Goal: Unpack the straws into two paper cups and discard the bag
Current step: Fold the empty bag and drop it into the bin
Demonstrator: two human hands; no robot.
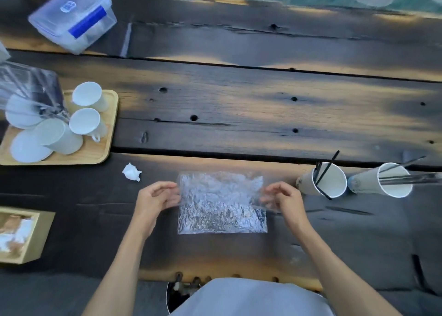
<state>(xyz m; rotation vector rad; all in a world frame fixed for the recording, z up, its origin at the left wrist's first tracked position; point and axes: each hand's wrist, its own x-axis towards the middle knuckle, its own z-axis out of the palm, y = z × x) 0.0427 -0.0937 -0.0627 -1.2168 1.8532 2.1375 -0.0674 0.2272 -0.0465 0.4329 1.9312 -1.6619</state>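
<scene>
Head cam, looking down at a dark, weathered plank desk (239,115).

- Bag (221,203): clear, crinkled plastic, looked empty, stretched flat just above the near part of the desk, between both hands.
- Left hand (155,201): grip clamped on the bag's left edge, fingers curled, thumb pinching the film.
- Right hand (284,199): grip clamped on the bag's right edge, same pinch. Film folded over a little at that corner.
- Left paper cup (323,180): white, standing on the desk just right of the right hand. Black straws (326,170) were in it, leaning out over the rim.
- Right paper cup (382,182): just beside the first one, apart from it by a narrow gap. Dark straws (406,179) were in it, pointing right; blurred, count unreadable.
- Both cups looked tilted, likely lens distortion, can't tell.

Rest of the desk:
- Wooden tray (105,143) at far left carrying white cups (87,122) and saucers, partly under a clear plastic wrapper (31,86).
- Small crumpled white scrap (131,171) between tray and left hand, touching neither.
- Clear lidded plastic box (74,17) with a blue strip, far left corner.
- Open wooden box (21,234) at the near left edge, contents blurred.
</scene>
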